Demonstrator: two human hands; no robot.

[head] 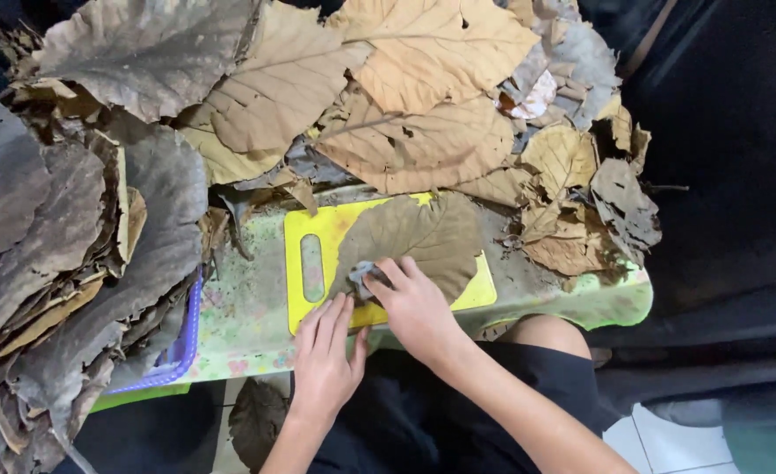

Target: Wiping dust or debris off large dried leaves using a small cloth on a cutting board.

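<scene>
Our right hand pinches a grey cloth on the dry leaf, whose long axis runs away rightward; our left hand lies flat, holding nothing.

Soft, even light falls from above, bright on the tan leaves and the yellow board. The right side and top corners sink into near black. Shadows are faint and short. The whole frame is slightly soft, with leaf veins smeared; no glare shows.
</scene>
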